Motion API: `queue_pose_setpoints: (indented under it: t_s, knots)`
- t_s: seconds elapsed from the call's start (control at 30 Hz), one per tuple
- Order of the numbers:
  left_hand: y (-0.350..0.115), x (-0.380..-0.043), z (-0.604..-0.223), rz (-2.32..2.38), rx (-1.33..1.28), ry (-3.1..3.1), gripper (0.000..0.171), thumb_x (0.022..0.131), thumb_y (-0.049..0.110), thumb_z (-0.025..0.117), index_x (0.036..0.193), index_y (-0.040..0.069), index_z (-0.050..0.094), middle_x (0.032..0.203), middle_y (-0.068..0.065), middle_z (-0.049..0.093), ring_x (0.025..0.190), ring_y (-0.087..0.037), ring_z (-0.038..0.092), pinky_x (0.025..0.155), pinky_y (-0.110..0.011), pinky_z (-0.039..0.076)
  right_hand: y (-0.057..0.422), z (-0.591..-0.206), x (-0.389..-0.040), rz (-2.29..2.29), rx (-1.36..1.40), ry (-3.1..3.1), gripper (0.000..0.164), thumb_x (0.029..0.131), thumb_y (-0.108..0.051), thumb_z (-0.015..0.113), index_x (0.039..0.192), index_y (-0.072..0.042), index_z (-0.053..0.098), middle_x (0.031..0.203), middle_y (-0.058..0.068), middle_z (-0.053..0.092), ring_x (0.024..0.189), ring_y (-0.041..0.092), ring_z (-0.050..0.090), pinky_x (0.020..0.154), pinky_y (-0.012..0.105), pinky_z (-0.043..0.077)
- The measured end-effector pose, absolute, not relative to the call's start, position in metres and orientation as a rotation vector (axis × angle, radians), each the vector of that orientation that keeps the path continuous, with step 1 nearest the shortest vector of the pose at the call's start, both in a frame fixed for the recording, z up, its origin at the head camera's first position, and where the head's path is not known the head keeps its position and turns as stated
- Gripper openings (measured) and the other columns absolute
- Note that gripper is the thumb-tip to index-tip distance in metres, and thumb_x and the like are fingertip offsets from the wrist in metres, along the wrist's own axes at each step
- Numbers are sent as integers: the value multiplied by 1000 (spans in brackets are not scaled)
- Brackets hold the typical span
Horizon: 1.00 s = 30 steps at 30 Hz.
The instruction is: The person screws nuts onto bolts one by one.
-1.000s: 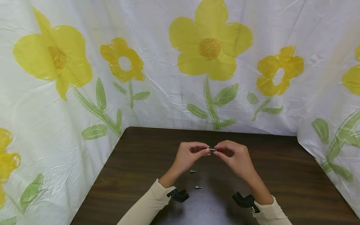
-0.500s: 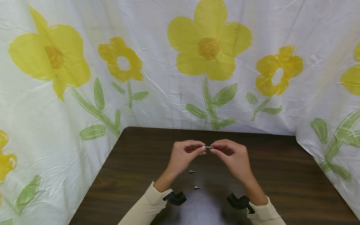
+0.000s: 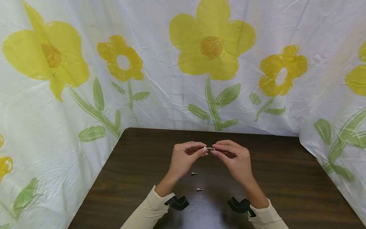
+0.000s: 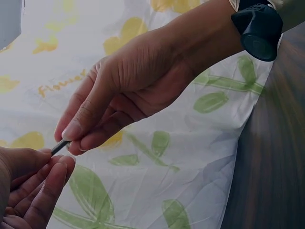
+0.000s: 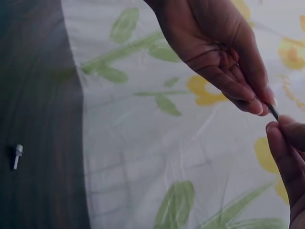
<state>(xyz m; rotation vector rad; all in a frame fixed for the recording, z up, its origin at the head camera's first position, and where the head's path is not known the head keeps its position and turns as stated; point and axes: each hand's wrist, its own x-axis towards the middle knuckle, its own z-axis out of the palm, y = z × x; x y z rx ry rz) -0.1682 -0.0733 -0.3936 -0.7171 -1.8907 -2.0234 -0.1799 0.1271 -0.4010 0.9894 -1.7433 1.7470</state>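
Observation:
A thin metal bolt (image 3: 210,148) is held level between my two hands above the far part of the table. Thumb and fingertips of the left hand (image 3: 183,159) pinch one end of it. At the other end the right hand (image 3: 235,159) pinches it the same way. Only the shaft (image 4: 59,147) shows in the left wrist view; fingertips cover both ends. Two similar small bolts with thick heads lie on the table below the hands, one farther bolt (image 3: 194,173) and one nearer bolt (image 3: 199,189).
The dark wooden table (image 3: 137,165) reaches back to a white curtain (image 3: 160,95) printed with yellow flowers. It hangs along the back and both sides. Each wrist carries a black camera mount, a left mount (image 3: 177,203) and a right mount (image 3: 238,205).
Both hands have shifted slightly left and up in the head view, keeping the bolt between them. More of its shaft showed half a second ago. The two bolts on the table stay put.

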Motion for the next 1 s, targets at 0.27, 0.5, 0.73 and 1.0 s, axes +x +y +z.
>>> queue_pose_setpoints:
  t_s: [0.27, 0.5, 0.73, 1.0]
  knots:
    - [-75, -166, -393, -2036, -728, -1904, 11, 90, 2, 76, 98, -6, 75, 89, -16, 76, 77, -23, 76, 73, -41, 62, 126, -403, -178, 1661, 937, -1775, 34, 71, 30, 73, 96, 8, 77, 95, 20, 72, 86, 17, 71, 73, 22, 59]
    - [-76, -164, -391, -2031, -756, -1882, 17, 90, 1, 76, 100, -13, 72, 91, -18, 75, 78, -22, 76, 72, -41, 62, 124, -401, -178, 1644, 986, -1754, 24, 79, 18, 76, 100, 8, 75, 94, 20, 73, 84, 20, 73, 74, 23, 60]
    - [-78, -162, -389, -2021, -770, -1876, 13, 89, -1, 76, 99, -9, 74, 92, -19, 75, 78, -22, 76, 70, -40, 62, 123, -396, -175, 1619, 988, -1759, 37, 72, 26, 75, 103, 6, 75, 92, 19, 74, 80, 15, 73, 70, 24, 60]
    - [-81, -162, -388, -1996, -822, -1869, 13, 87, -5, 77, 98, -11, 73, 89, -20, 75, 76, -22, 76, 67, -40, 62, 123, -397, -177, 1531, 1054, -1718, 41, 65, 29, 78, 97, 4, 76, 92, 17, 74, 85, 17, 72, 75, 21, 59]
